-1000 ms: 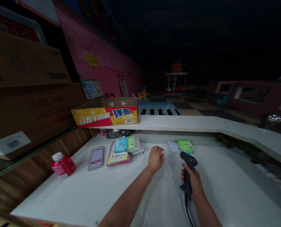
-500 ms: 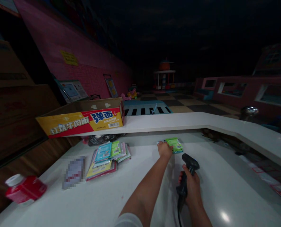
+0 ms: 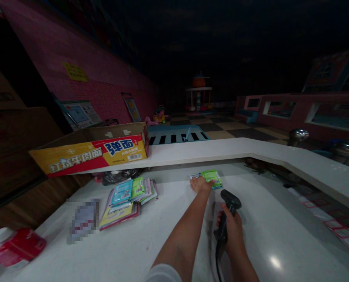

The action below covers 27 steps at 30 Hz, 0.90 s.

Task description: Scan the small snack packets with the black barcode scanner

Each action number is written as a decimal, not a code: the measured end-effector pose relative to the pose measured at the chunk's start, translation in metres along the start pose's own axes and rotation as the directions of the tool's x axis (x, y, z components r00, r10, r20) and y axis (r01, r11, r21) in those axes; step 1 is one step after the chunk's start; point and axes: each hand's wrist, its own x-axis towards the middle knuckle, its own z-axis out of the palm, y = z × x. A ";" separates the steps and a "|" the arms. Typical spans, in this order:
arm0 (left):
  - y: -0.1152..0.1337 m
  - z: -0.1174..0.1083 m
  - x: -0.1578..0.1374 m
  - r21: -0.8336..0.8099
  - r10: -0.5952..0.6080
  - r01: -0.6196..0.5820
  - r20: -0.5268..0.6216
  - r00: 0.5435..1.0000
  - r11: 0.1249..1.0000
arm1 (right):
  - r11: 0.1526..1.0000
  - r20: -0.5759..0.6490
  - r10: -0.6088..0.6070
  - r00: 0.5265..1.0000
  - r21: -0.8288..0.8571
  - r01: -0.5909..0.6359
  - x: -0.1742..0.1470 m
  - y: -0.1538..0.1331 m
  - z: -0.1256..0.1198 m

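Observation:
My left hand (image 3: 201, 185) lies on small flat packets at the back of the white counter, its fingers spread and its thumb reaching onto a green packet (image 3: 213, 177). A pale packet edge shows just beyond its fingertips. My right hand (image 3: 234, 229) is wrapped round the handle of a black barcode scanner (image 3: 230, 200). The scanner's head is just in front of the green packet, apart from it, and its cable runs down toward me. Further left lies a loose pile of packets, with a blue packet (image 3: 122, 192) and another green packet (image 3: 138, 186) on top.
A red bottle with a white cap (image 3: 18, 246) lies at the left of the counter (image 3: 127, 250). Beside the pile is a blurred-out item (image 3: 83, 220). An open noodle carton (image 3: 92, 154) stands on the raised white ledge (image 3: 198, 150) behind. Cartons (image 3: 18, 137) are stacked at far left.
The view has turned slightly, so most things sit further left. My left hand's fingers have spread out over the packets. My right hand still grips the scanner.

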 end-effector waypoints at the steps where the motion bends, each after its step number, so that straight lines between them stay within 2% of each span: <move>1: 0.001 0.000 -0.001 -0.002 -0.004 0.004 -0.004 1.000 1.000 | 1.000 0.000 -0.004 1.000 -0.001 0.004 0.000 0.000 0.000; 8: 0.000 0.005 0.006 -0.088 -0.034 0.031 -0.029 0.999 0.996 | 1.000 -0.015 0.006 1.000 0.013 -0.006 0.001 -0.001 0.002; 10: -0.003 0.004 0.010 -0.147 -0.010 0.007 -0.022 1.000 0.989 | 1.000 -0.021 0.017 1.000 0.018 -0.016 0.000 -0.001 0.002; 13: -0.010 0.002 0.014 -0.362 0.073 -0.052 0.045 0.996 0.931 | 0.999 -0.020 0.022 1.000 0.026 -0.021 0.000 -0.001 0.002; 15: -0.022 0.000 0.013 -0.521 0.099 -0.043 0.081 0.992 0.853 | 1.000 -0.015 0.015 1.000 0.028 -0.015 0.000 0.000 0.002; 17: -0.043 -0.002 0.009 -0.680 0.118 -0.021 0.096 0.988 0.733 | 0.999 -0.006 0.008 1.000 0.031 -0.008 0.000 0.000 0.002; 19: -0.075 -0.007 0.004 -0.821 0.163 -0.026 0.082 0.983 0.571 | 0.999 0.014 0.010 1.000 0.033 -0.011 0.000 0.000 0.002; 21: -0.113 -0.014 -0.001 -0.877 0.194 -0.070 0.028 0.981 0.476 | 0.999 0.048 0.025 0.999 0.022 -0.026 -0.001 0.001 0.002; 24: -0.167 -0.024 -0.008 -0.849 0.161 -0.171 -0.103 0.982 0.499 | 0.999 0.153 0.043 0.987 -0.023 -0.040 -0.004 0.004 0.002; 27: -0.200 -0.029 -0.012 -0.772 0.145 -0.287 -0.250 0.957 0.567 | 0.993 0.327 0.085 0.941 -0.107 -0.052 -0.009 0.010 0.002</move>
